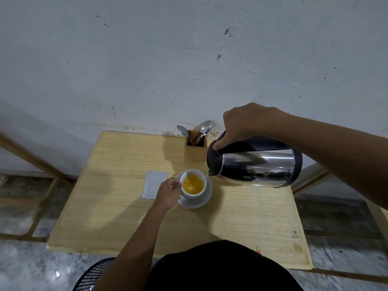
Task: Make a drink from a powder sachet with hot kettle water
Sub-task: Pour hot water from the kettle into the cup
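We tipped the kettle [255, 162] by its handle in our right hand [244, 122], spout at the rim of the cup [192, 184] mid-bench, while our left hand [168, 193] pinched its handle steady beside the sachet [154, 184].

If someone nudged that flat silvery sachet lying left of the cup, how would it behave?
The flat silver foil sachet would probably slide easily: it lies flush on the pale wooden table and looks thin and light. It likely bends rather than stays stiff, being a slim packet. Lying flat, it should not roll or tip, though a draught might shift it.
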`<state>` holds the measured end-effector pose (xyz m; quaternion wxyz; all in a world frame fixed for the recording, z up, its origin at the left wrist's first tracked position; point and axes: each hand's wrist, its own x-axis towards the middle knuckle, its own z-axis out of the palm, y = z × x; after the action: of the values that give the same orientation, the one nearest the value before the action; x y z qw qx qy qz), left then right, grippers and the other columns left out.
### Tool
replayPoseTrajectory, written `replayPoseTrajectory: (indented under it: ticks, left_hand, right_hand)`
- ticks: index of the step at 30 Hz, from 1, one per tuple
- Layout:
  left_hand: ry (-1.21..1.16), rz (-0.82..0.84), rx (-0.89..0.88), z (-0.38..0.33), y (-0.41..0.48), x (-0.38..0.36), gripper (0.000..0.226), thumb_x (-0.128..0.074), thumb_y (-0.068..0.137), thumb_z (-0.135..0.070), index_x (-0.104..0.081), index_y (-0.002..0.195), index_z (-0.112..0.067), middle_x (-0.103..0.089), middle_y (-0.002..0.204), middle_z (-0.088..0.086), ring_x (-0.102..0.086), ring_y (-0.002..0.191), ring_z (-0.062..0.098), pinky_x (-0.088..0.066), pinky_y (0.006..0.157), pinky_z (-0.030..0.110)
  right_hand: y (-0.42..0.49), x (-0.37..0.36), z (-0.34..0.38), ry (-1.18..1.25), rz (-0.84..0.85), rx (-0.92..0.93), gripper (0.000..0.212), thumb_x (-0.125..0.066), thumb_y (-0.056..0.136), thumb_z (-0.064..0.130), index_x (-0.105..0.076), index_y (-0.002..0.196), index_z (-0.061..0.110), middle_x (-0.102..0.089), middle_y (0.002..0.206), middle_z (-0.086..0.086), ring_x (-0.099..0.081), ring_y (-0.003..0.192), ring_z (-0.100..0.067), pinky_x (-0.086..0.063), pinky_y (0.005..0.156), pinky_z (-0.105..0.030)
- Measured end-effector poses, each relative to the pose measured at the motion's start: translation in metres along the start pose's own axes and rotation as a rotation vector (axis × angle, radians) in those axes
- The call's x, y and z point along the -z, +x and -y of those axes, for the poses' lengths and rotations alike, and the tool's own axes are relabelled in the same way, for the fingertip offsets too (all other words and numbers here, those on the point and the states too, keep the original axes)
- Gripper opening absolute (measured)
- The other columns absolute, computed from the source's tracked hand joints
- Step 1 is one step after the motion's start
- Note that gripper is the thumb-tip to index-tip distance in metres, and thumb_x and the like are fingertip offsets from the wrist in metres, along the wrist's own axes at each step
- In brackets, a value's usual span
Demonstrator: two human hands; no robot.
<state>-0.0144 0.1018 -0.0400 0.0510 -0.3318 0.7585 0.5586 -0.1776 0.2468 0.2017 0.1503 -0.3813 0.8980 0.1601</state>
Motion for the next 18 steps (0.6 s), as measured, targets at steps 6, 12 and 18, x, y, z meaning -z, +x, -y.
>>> replayPoseTrajectory:
  ticks: [6, 12, 18]
  left_hand:
    - [0.003, -0.004, -0.012, 0.000, 0.001, 0.000, 0.024, -0.050, 0.096, -0.013, -0.061, 0.116, -0.004, -0.062, 0.104, 0.011, -0.063, 0.076, 0.024, -0.054, 0.080, 0.040]
    - [-0.015, 0.004, -0.018, 0.000, 0.000, 0.000, 0.018, -0.049, 0.097, -0.012, -0.060, 0.110, -0.007, -0.060, 0.098, 0.009, -0.060, 0.063, 0.016, -0.049, 0.062, 0.024]
    - [-0.044, 0.010, 0.003, 0.000, -0.001, 0.000, 0.012, -0.050, 0.096, -0.011, -0.059, 0.105, -0.011, -0.060, 0.095, 0.009, -0.059, 0.064, 0.016, -0.047, 0.059, 0.021]
  right_hand:
    - [0.001, -0.003, -0.001, 0.014, 0.002, 0.000, 0.062, -0.059, 0.068, 0.080, -0.041, 0.069, 0.020, -0.054, 0.068, 0.003, -0.049, 0.059, -0.013, -0.034, 0.053, -0.029]
    - [0.000, -0.008, -0.009, 0.058, -0.022, -0.032, 0.064, -0.059, 0.067, 0.081, -0.045, 0.065, 0.018, -0.053, 0.063, 0.002, -0.048, 0.056, -0.014, -0.036, 0.055, -0.029]
    - [-0.004, -0.020, -0.023, 0.109, -0.029, -0.045, 0.067, -0.056, 0.067, 0.083, -0.050, 0.064, 0.016, -0.056, 0.061, 0.002, -0.051, 0.057, -0.015, -0.040, 0.059, -0.031]
